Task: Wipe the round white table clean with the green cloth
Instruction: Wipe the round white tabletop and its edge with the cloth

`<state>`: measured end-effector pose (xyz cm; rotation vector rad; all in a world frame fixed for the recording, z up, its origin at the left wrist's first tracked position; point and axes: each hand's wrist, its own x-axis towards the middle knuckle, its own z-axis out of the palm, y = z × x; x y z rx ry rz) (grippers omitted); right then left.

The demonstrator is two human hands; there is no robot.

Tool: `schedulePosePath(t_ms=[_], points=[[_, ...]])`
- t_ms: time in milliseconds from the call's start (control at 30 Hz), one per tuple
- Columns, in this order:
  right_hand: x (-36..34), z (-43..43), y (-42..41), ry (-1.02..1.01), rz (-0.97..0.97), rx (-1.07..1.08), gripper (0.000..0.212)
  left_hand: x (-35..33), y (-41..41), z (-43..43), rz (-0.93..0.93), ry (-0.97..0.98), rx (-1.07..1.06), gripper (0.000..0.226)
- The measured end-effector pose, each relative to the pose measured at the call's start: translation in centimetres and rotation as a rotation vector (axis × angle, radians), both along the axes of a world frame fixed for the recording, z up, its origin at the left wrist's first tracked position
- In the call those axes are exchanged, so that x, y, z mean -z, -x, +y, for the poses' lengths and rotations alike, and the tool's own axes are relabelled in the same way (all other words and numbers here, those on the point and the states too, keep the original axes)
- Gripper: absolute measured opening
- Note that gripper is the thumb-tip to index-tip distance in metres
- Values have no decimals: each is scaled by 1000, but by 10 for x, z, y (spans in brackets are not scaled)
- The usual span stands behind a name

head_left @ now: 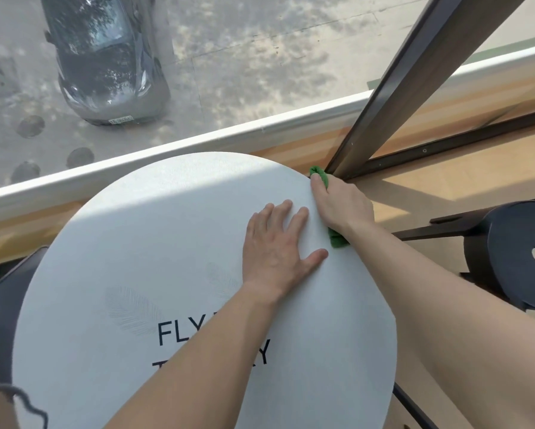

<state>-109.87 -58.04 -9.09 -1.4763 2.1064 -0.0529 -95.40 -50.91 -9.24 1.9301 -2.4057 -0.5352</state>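
At the table's right rim, mid-frame, my right hand [342, 209] curls around the cloth [321, 175] and presses it to the edge, I judge to clean the rim itself. My left hand [278, 246] lies flat on the table [167, 230], fingers spread, likely to steady it. Just above the cloth, a dark window post [414, 88] leaves little room; lower right, the rim runs free.

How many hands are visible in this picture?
2. The left hand lies flat on the table; the right hand holds the green cloth against its edge.
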Motion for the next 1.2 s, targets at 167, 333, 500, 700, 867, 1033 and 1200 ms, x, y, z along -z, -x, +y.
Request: schedulePosePath(t_ms=[167,333,500,700,867,1033,1200], points=[[-6,20,13,60,47,-87,47,-5,-13,-5,140,74,7,61],[-7,23,13,-10,93,-43,50,-7,-73,-29,-25,-4,-335,76],[-4,-49,-60,89,150,-206,53,-9,-81,-30,-37,-69,-286,79],[-5,-51,-56,120,185,-276,54,-14,-87,-30,4,-83,-291,78],[-8,-55,-62,58,221,-196,55,-8,-84,-31,-18,-59,-282,78],[4,-104,-156,154,142,-480,49,-5,-87,-31,33,-36,-273,74],[1,-106,-144,88,112,-514,55,-5,-90,-31,34,-58,-246,74]])
